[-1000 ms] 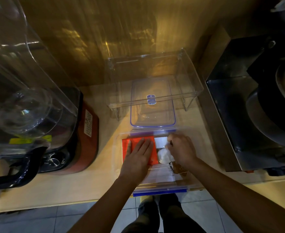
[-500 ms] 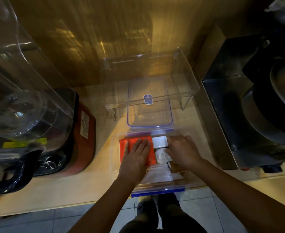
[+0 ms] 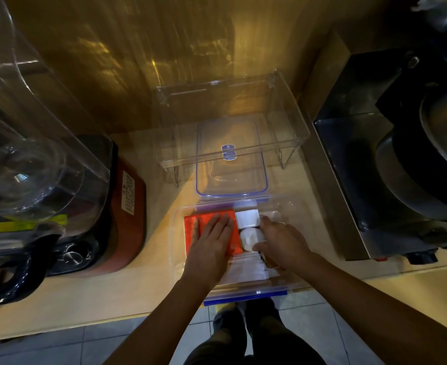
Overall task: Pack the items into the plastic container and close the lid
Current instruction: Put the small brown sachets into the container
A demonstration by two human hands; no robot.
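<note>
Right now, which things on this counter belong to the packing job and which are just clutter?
Job:
- plastic container
- lid, off, lying behind it
- red packet under left hand
- white box
- white round item by right hand

Clutter:
- blender
- clear stand
- steel appliance

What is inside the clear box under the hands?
Inside the plastic container: an orange packet under the left hand, a white block, a white round thing. The right hand hides more.
</note>
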